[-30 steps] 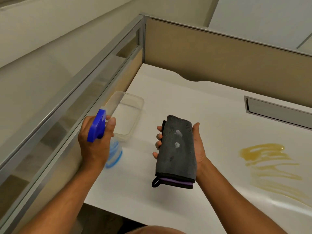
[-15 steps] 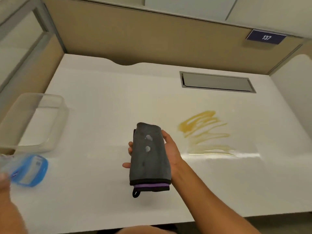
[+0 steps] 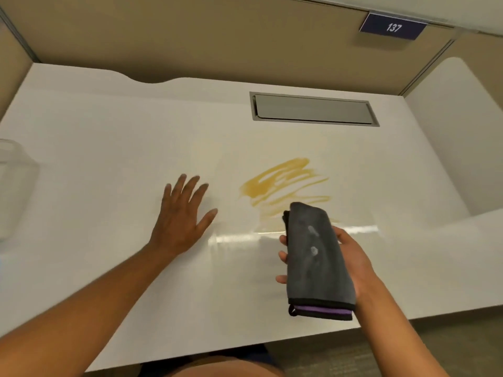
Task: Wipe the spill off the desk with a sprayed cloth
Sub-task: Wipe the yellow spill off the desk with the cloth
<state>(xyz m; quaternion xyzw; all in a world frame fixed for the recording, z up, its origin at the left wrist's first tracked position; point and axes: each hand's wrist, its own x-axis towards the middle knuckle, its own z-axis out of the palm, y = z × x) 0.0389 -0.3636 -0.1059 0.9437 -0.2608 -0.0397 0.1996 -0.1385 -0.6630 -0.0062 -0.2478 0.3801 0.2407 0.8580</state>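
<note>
In the head view, the white desk (image 3: 95,148) fills most of the frame, with tan partition walls behind it. The yellow-brown spill (image 3: 283,183) lies as a smear of streaks just right of the frame's centre, on the desk surface.

The right hand (image 3: 351,262), in the lower right of the frame, is closed around a folded dark grey cloth (image 3: 315,257): the fingertips (image 3: 283,240) show at the cloth's left edge and the palm backs its right side. The cloth is held lengthwise, its far end overlapping the near edge of the spill in the picture; whether it touches the desk cannot be told. Pale wet-looking marks show on its upper face, and a purple and black hem with a small loop sits at its near end.

The left hand (image 3: 182,216), left of centre, is spread wide with the fingers apart, palm down just over or on the desk, holding nothing, just left of the spill.

A clear plastic container (image 3: 13,186) sits at the left edge. A grey recessed panel (image 3: 313,108) is set into the desk in the upper right. A dark sign reading 137 (image 3: 393,27) hangs on the partition at the top right.
</note>
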